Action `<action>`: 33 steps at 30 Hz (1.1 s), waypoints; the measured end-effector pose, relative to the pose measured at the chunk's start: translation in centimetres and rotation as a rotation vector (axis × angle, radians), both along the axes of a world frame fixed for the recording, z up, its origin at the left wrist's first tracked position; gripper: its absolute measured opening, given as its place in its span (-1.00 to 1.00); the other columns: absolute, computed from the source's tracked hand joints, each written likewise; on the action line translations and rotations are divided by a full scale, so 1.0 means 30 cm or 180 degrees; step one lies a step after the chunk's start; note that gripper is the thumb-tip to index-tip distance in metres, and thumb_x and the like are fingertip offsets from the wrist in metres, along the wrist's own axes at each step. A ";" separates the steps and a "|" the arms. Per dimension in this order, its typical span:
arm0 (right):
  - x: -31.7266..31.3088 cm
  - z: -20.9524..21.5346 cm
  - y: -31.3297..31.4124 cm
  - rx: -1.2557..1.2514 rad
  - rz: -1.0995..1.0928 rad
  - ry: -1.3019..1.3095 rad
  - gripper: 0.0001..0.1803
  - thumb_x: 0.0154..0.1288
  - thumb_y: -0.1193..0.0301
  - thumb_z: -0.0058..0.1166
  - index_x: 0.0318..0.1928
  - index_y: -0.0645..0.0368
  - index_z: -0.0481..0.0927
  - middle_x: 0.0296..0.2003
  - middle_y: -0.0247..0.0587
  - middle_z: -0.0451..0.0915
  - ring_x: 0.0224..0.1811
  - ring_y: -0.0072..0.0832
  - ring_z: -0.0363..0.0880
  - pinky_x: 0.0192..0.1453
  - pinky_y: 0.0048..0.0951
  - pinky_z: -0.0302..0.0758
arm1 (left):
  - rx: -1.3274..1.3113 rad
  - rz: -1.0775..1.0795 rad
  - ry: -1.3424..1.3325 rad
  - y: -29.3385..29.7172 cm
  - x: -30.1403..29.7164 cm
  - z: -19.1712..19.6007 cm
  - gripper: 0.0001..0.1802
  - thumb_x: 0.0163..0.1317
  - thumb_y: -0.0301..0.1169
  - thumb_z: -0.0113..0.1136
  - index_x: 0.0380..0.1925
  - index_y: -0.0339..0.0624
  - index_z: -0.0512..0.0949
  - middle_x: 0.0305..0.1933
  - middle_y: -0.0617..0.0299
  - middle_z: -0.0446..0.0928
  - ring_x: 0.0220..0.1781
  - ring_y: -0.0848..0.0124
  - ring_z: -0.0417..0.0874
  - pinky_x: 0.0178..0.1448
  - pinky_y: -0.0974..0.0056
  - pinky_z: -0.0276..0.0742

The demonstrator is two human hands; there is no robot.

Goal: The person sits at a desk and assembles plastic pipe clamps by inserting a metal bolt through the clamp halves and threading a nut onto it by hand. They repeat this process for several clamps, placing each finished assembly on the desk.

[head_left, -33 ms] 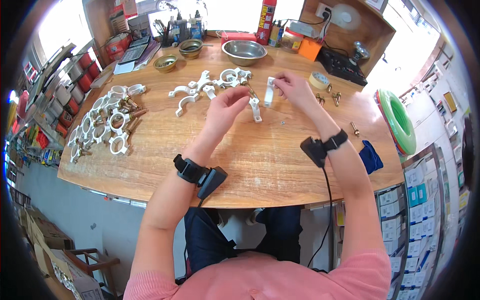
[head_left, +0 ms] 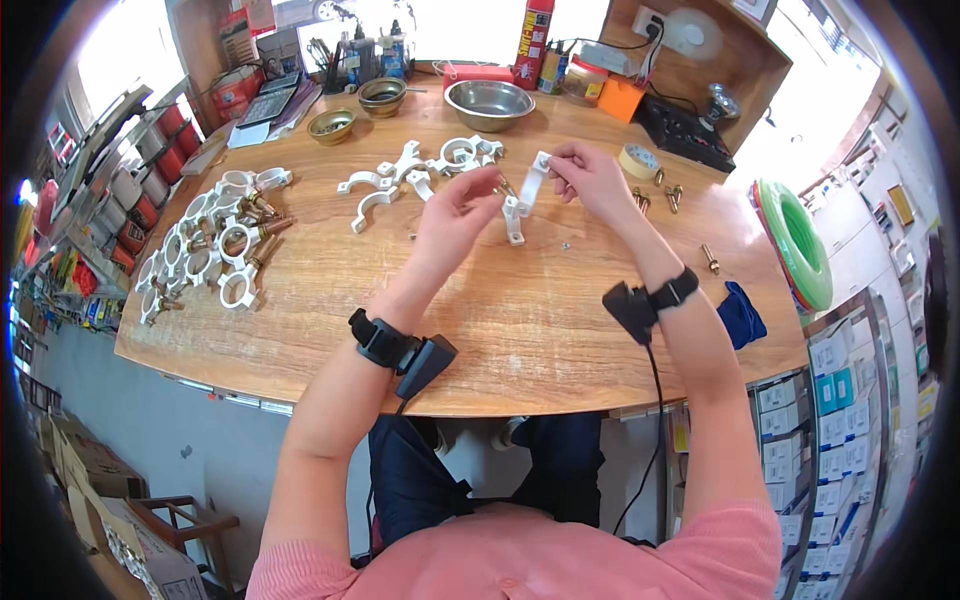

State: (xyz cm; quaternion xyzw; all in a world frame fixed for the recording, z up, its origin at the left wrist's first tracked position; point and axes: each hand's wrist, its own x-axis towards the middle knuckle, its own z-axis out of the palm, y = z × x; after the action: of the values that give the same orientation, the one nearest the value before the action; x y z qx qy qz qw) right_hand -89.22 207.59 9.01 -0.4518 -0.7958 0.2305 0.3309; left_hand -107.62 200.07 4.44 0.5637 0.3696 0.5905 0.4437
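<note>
My right hand pinches one end of a white half-ring pipe clamp. Its lower end meets a second white clamp half, beside the fingers of my left hand. Those fingers are curled around a brass-coloured bolt, which runs to the second half; their grip is partly hidden. Beyond my left hand lie loose white clamp halves and a white ring clamp. At the left sits a pile of assembled white ring clamps with brass bolts. A small nut rests on the table near my right hand.
Several anchor bolts, a tape roll and a dark blue cloth lie on the right side of the wooden table. A steel bowl and brass bowls stand at the back. Green hose coils border the right edge.
The clamp half in my right hand has tilted, its lower end swinging left to meet the other half. My left hand has shifted only slightly.
</note>
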 end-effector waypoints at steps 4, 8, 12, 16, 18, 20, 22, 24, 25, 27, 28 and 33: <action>-0.026 0.000 -0.115 -0.1047 0.0316 0.2180 -0.83 0.15 0.46 0.03 -0.33 0.35 0.46 -0.53 -0.25 0.52 -0.55 -0.65 0.47 -0.53 -0.67 0.41 | 0.1136 0.0489 0.0900 -0.051 0.070 0.044 -0.40 0.00 -0.43 0.19 0.09 -0.23 0.24 -0.02 0.07 0.41 0.04 0.35 0.41 -0.01 0.29 0.39; -0.083 -0.029 -0.185 -0.0802 0.0446 0.2169 -0.81 0.13 0.46 0.04 -0.33 0.39 0.46 -0.52 -0.22 0.53 -0.56 -0.64 0.47 -0.52 -0.65 0.43 | 0.0916 0.0395 0.1048 -0.061 0.067 0.040 -0.35 -0.01 -0.50 0.22 0.13 -0.15 0.22 0.00 0.21 0.39 -0.01 0.46 0.39 0.04 0.32 0.34; -0.095 -0.052 -0.221 -0.0841 0.0331 0.2187 -0.83 0.12 0.48 0.05 -0.34 0.38 0.48 -0.50 -0.23 0.55 -0.51 -0.65 0.49 -0.44 -0.67 0.44 | 0.1100 0.0564 0.1547 -0.052 0.065 0.019 -0.34 -0.04 -0.52 0.24 0.12 -0.16 0.23 -0.04 0.19 0.39 -0.07 0.48 0.42 -0.01 0.35 0.38; -0.084 -0.049 -0.247 -0.0754 0.0428 0.2159 -0.86 0.14 0.50 0.03 -0.32 0.35 0.51 -0.44 -0.23 0.56 -0.43 -0.63 0.51 -0.37 -0.66 0.46 | 0.0668 -0.0024 0.0669 -0.036 0.062 -0.011 -0.41 0.01 -0.54 0.20 0.09 -0.21 0.25 -0.14 0.19 0.44 -0.15 0.52 0.47 -0.08 0.40 0.44; -0.082 -0.055 -0.253 -0.0680 0.0591 0.2210 -0.86 0.13 0.49 0.03 -0.30 0.32 0.52 -0.43 -0.25 0.56 -0.42 -0.63 0.51 -0.36 -0.64 0.46 | 0.0475 -0.0274 0.0084 -0.028 0.050 -0.019 -0.45 0.03 -0.55 0.18 0.07 -0.24 0.28 -0.17 0.20 0.46 -0.17 0.53 0.48 -0.10 0.42 0.45; -0.077 -0.048 -0.264 -0.0605 0.0743 0.2264 -0.85 0.13 0.49 0.04 -0.29 0.29 0.53 -0.42 -0.26 0.56 -0.42 -0.62 0.51 -0.36 -0.63 0.46 | -0.0027 -0.0499 -0.0201 -0.021 0.034 -0.021 -0.60 0.11 -0.52 0.09 0.00 -0.27 0.35 -0.19 0.21 0.48 -0.19 0.51 0.51 -0.10 0.40 0.46; -0.063 -0.024 -0.273 0.0803 0.0339 0.1588 -0.84 0.09 0.46 0.08 -0.29 0.25 0.54 -0.42 -0.27 0.56 -0.45 -0.58 0.51 -0.40 -0.59 0.44 | -0.0253 -0.0676 -0.0586 -0.031 0.034 -0.011 -0.63 0.13 -0.49 0.07 -0.02 -0.27 0.37 -0.20 0.24 0.49 -0.19 0.52 0.50 -0.09 0.42 0.45; -0.046 -0.030 -0.257 0.0895 0.0404 0.1368 -0.84 0.07 0.46 0.09 -0.30 0.24 0.54 -0.44 -0.26 0.55 -0.47 -0.54 0.50 -0.42 -0.57 0.43 | -0.0478 -0.0847 -0.0969 -0.043 0.038 0.004 -0.66 0.16 -0.46 0.05 -0.04 -0.28 0.39 -0.21 0.26 0.49 -0.19 0.53 0.50 -0.08 0.44 0.45; -0.040 -0.034 -0.252 0.0993 0.0450 0.1125 -0.84 0.06 0.45 0.11 -0.32 0.22 0.55 -0.46 -0.26 0.55 -0.50 -0.51 0.50 -0.44 -0.55 0.42 | -0.0475 -0.0835 -0.0994 -0.046 0.042 0.012 -0.67 0.17 -0.43 0.03 -0.04 -0.27 0.39 -0.20 0.26 0.48 -0.17 0.54 0.49 -0.06 0.43 0.43; -0.042 -0.049 -0.250 0.0991 0.0383 0.1086 -0.85 0.05 0.45 0.12 -0.34 0.22 0.56 -0.47 -0.26 0.55 -0.51 -0.50 0.49 -0.45 -0.55 0.41 | -0.0481 -0.0835 -0.1015 -0.052 0.054 0.014 -0.68 0.19 -0.41 0.01 -0.04 -0.26 0.40 -0.18 0.26 0.48 -0.14 0.55 0.47 -0.03 0.42 0.41; -0.049 -0.056 -0.250 0.0989 0.0350 0.1049 -0.86 0.03 0.44 0.13 -0.36 0.21 0.56 -0.48 -0.27 0.54 -0.52 -0.49 0.49 -0.46 -0.54 0.40 | -0.0395 -0.0808 -0.1025 -0.058 0.058 0.011 -0.65 0.19 -0.39 0.02 -0.02 -0.24 0.37 -0.19 0.27 0.47 -0.15 0.57 0.46 -0.04 0.42 0.40; -0.060 -0.074 -0.252 0.1001 0.0172 0.1312 -0.89 0.02 0.46 0.14 -0.40 0.20 0.56 -0.53 -0.29 0.54 -0.54 -0.54 0.48 -0.49 -0.57 0.37 | -0.0629 -0.0867 -0.1240 -0.081 0.087 0.004 -0.55 0.19 -0.37 0.02 0.09 -0.19 0.27 -0.21 0.29 0.45 -0.19 0.61 0.42 -0.11 0.45 0.37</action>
State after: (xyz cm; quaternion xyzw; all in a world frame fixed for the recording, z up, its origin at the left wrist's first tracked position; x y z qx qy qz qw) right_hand -91.01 200.03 6.80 -0.3168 -0.7494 0.1999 0.5460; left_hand -105.02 197.64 4.55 0.4378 0.2537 0.5839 0.6348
